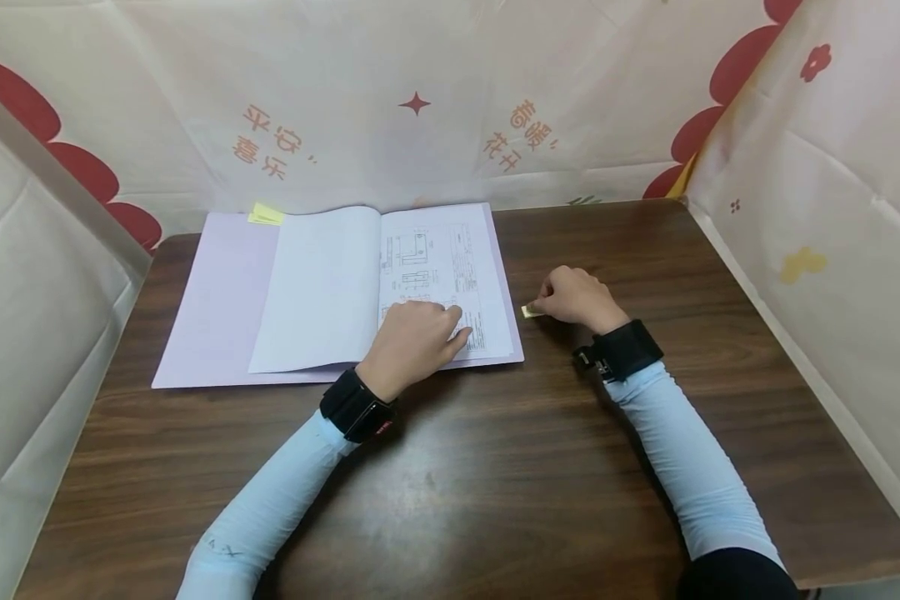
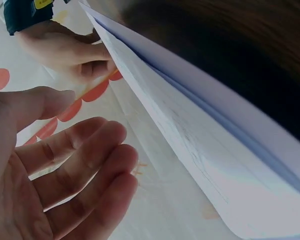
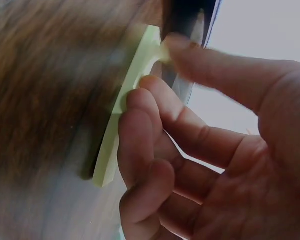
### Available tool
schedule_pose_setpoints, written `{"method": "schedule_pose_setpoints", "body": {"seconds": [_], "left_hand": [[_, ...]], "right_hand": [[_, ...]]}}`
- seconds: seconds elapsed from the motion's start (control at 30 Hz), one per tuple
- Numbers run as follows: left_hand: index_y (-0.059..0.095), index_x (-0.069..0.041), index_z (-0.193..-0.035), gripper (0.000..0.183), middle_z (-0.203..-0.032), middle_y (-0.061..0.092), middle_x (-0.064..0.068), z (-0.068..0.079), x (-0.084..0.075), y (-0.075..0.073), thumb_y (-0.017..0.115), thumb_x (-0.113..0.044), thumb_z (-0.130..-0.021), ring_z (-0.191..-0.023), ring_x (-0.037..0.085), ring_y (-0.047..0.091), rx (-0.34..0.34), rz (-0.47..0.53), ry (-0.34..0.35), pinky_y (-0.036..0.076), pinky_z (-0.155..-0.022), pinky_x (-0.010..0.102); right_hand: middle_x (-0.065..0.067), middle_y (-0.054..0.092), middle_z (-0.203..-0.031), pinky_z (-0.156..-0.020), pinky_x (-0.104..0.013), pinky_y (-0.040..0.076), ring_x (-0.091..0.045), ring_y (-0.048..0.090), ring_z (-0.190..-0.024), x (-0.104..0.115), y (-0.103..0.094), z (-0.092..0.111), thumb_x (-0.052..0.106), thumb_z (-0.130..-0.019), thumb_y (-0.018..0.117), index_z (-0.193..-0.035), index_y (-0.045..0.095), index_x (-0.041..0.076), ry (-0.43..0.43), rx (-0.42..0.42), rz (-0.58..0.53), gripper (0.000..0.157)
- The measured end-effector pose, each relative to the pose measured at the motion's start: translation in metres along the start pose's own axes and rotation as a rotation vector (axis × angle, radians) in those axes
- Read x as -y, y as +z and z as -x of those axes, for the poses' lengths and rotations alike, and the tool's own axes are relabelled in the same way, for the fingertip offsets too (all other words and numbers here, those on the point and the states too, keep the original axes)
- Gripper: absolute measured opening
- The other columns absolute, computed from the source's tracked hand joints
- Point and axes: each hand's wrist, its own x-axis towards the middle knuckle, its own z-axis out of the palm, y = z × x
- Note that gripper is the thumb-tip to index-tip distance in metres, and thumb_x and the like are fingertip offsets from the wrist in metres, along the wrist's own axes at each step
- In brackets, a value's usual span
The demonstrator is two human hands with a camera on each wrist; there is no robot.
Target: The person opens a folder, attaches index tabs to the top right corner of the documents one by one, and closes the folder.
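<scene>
A lilac folder (image 1: 221, 308) lies spread out on the table, its papers turned to a printed drawing page (image 1: 450, 250) on the right. Over the lower part of that page is my left hand (image 1: 416, 337), holding nothing; the left wrist view shows its fingers (image 2: 85, 155) loosely bent and the thumb apart. To the right of the folder, my right hand (image 1: 576, 296) has its fingers curled at a small pale-yellow sticky note pad (image 3: 109, 145). In the right wrist view the pad lies on the wood, with the blurred thumb (image 3: 182, 57) pinching at one end.
Yellow sticky notes (image 1: 266, 214) stick out at the folder's top edge. The brown wooden table (image 1: 420, 500) is bordered by a printed cloth (image 1: 420, 50) behind and on both sides. Black bands with cameras (image 1: 628, 350) sit on both wrists.
</scene>
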Motion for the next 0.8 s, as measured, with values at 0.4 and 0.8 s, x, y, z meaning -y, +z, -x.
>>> {"method": "schedule_pose_setpoints", "body": {"seconds": [0.4, 0.8], "left_hand": [[0.067, -0.015, -0.132, 0.05, -0.134, 0.065, 0.003, -0.043, -0.037, 0.007, 0.049, -0.053, -0.106, -0.114, 0.022, 0.061, 0.27, -0.068, 0.235, 0.057, -0.087, 0.04], [0.043, -0.022, -0.159, 0.079, -0.165, 0.042, -0.003, -0.07, -0.051, 0.043, 0.025, -0.074, -0.102, -0.144, 0.031, 0.04, 0.476, -0.183, 0.208, 0.038, -0.115, 0.062]], "right_hand": [[-0.007, 0.066, -0.074, -0.06, -0.031, 0.047, -0.022, 0.06, -0.069, -0.006, -0.003, -0.002, 0.023, -0.099, 0.063, -0.081, 0.073, 0.005, -0.049, 0.079, -0.077, 0.028], [-0.007, 0.064, -0.073, -0.059, -0.03, 0.045, -0.022, 0.058, -0.067, -0.004, -0.012, 0.005, 0.027, -0.1, 0.062, -0.085, 0.075, 0.003, -0.053, 0.078, -0.096, 0.03]]}}
